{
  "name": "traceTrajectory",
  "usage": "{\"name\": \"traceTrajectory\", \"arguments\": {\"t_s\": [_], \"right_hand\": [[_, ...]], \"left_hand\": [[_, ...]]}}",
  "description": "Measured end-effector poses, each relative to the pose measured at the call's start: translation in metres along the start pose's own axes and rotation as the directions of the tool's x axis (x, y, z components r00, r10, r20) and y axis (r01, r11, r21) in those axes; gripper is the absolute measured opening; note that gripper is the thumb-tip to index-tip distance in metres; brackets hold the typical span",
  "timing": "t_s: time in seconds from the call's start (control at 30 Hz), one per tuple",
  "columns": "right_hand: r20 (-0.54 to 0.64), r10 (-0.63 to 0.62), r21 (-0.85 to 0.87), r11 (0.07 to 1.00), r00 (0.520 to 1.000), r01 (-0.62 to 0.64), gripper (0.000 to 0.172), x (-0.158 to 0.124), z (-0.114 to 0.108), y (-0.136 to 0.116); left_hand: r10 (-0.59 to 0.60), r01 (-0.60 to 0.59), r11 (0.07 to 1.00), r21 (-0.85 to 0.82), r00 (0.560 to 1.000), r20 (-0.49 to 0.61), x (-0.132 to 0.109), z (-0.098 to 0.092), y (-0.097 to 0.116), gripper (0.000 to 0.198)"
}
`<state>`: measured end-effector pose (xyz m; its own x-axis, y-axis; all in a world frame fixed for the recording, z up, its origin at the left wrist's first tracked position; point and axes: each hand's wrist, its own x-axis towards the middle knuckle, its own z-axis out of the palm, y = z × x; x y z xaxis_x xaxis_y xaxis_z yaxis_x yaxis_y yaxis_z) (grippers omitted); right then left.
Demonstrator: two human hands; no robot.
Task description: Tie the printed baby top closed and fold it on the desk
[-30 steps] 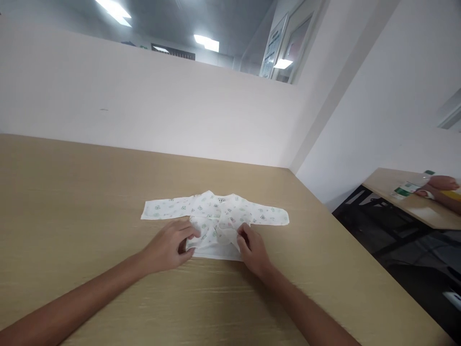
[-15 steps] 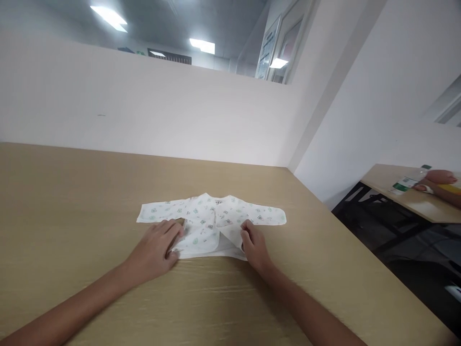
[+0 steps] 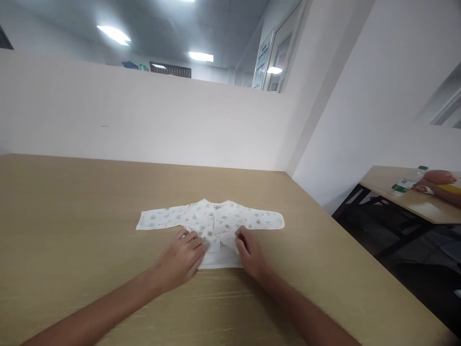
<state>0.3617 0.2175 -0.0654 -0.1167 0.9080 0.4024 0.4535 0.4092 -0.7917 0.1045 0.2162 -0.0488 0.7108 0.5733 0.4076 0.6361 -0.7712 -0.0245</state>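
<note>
Centrally, a small printed baby shirt [image 3: 211, 222] is spread flat on the wooden table [image 3: 72, 202], its sleeves stretched out to either side. Its lower front is covered by the left hand [image 3: 182, 257], half curled, fingertips pressed on the cloth; whether it grips cannot be told. A raised fold beside it is pinched by the bent right hand [image 3: 250, 250].

A broad light wooden tabletop [image 3: 72, 202] meets a plain white partition wall [image 3: 144, 115]. Above the wall, long ceiling lights [image 3: 113, 34] shine. At the far right stands a second tabletop [image 3: 406, 199] on a black frame [image 3: 363, 211]. A plastic bottle with a green cap [image 3: 406, 181] lies on it, touched by another person's hand [image 3: 437, 179].
</note>
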Motion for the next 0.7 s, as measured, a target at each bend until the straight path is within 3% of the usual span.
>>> {"name": "traceTrajectory", "arguments": {"t_s": [0.13,0.23,0.33,0.4,0.5,0.6,0.7], "right_hand": [[-0.071,-0.095,0.048,0.994,0.993,0.099,0.014,-0.004,-0.002,-0.004],[-0.077,-0.196,0.062,0.978,0.978,0.201,0.015,-0.009,-0.009,-0.01],[0.058,-0.297,0.02,0.955,0.953,0.296,0.009,-0.012,-0.02,-0.019],[0.228,-0.342,-0.027,0.934,0.912,0.357,0.003,-0.013,-0.025,-0.025],[0.472,-0.383,-0.056,0.886,0.794,0.46,0.005,-0.014,-0.025,-0.031],[0.605,-0.396,-0.013,0.862,0.69,0.506,0.009,-0.016,-0.018,-0.032],[0.614,-0.406,0.048,0.875,0.677,0.481,0.005,-0.016,-0.017,-0.034]], "left_hand": [[-0.082,0.064,0.979,-0.192,0.993,-0.089,-0.001,-0.012,0.001,0.022],[-0.04,0.048,0.939,-0.34,0.999,0.031,0.0,-0.029,0.008,0.022],[0.071,0.016,0.899,-0.439,0.981,0.18,0.004,-0.044,0.011,0.022],[0.036,0.053,0.879,-0.474,0.983,0.177,0.008,-0.047,0.007,0.024],[-0.11,0.134,0.885,-0.446,0.991,0.08,0.009,-0.036,-0.011,0.029],[-0.176,0.175,0.939,-0.297,0.984,0.025,0.005,-0.011,-0.03,0.039],[-0.162,0.165,0.976,-0.144,0.986,0.033,-0.003,0.013,-0.044,0.054]]}}
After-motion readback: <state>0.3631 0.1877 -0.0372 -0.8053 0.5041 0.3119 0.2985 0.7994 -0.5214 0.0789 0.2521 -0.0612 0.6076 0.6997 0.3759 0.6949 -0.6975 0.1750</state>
